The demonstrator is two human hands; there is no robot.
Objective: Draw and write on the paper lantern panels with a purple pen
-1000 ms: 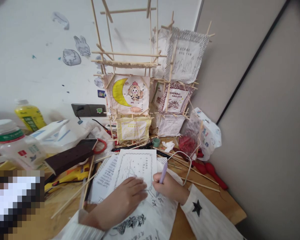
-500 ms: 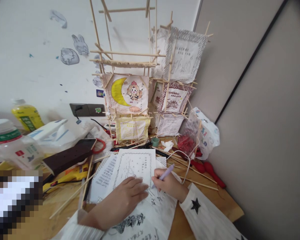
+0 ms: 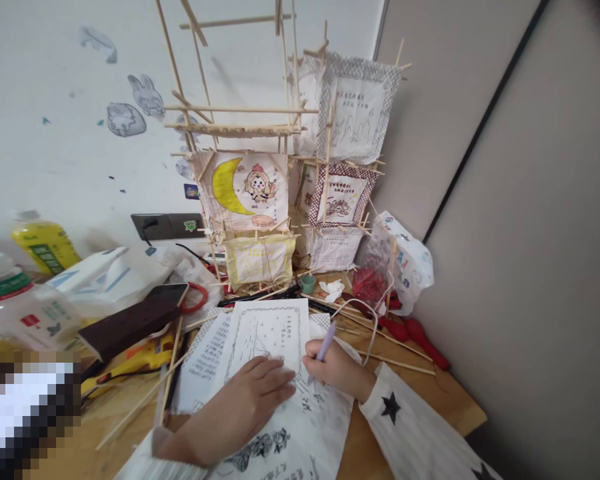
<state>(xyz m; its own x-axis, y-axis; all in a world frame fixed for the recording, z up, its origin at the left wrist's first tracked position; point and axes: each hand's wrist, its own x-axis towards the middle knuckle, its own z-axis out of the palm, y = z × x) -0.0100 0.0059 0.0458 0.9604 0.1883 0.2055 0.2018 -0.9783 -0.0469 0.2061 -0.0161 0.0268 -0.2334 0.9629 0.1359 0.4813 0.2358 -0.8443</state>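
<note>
My right hand [image 3: 339, 368] is closed around a light purple pen [image 3: 326, 341], held almost upright. The pen's lower end is at the right edge of a white sheet with a bordered line drawing [image 3: 267, 323]. Flat across the lower part of that sheet lies my left hand [image 3: 255, 393], fingers stretched out and covering some of the drawing. Underneath is a larger white paper [image 3: 325, 433] with black ink drawings and handwriting. A sheet of handwritten lines [image 3: 197, 373] sticks out on the left. Whether the pen tip touches paper is hard to see.
Behind the papers stands a wooden-stick frame [image 3: 240, 129] hung with drawn panels [image 3: 245, 193]. To the left are a yellow glue gun [image 3: 135, 363], a dark box [image 3: 135, 320], bottles [image 3: 17, 303] and loose sticks. A plastic bag [image 3: 405, 263] and red objects [image 3: 415, 337] sit right.
The pen has tipped more upright in my right hand, and its lower end has shifted slightly. My left hand stays on the paper. The camera view has turned a little.
</note>
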